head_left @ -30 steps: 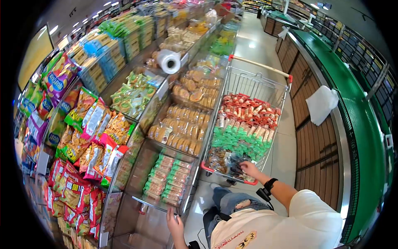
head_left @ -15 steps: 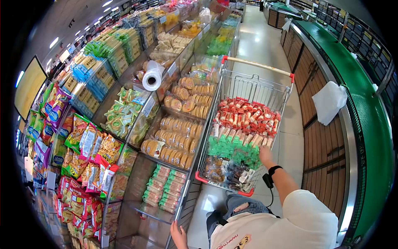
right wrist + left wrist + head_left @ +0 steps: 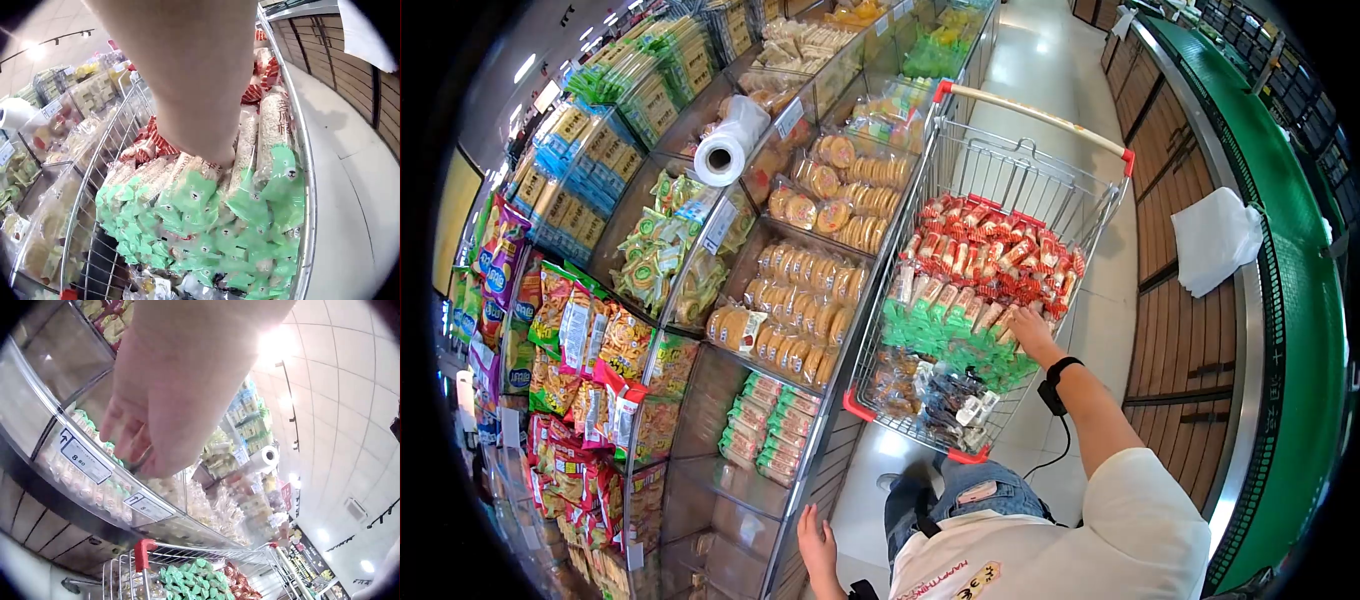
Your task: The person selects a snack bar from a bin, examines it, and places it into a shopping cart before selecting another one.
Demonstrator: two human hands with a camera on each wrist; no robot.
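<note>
My right hand [image 3: 1032, 333] is down among the wrapped puffed-grain rolls [image 3: 965, 312] in the shopping cart, fingertips right at their tops near the cart's right side. The rolls are clear-wrapped with green ends carrying a bear face, and stand packed in rows [image 3: 194, 194]. In the right wrist view my forearm hides the fingers, so I cannot tell whether they grip a roll. My left hand [image 3: 816, 540] holds nothing. Its loosely bent fingers [image 3: 128, 434] hang beside the shelf edge, near a bin of green-ended rolls [image 3: 750, 425].
The wire cart [image 3: 862, 365] also carries red-wrapped rolls [image 3: 1000, 250] and dark-wrapped packets [image 3: 955, 400]. Snack bins with biscuit packs [image 3: 800, 285] line the left. A roll of plastic bags [image 3: 730, 140] stands among them. A green counter [image 3: 1290, 330] runs along the right.
My right hand has moved from the dark packets at the cart's near end up to the green-ended rolls. The left hand has come away from the shelf edge. The view has shifted.
</note>
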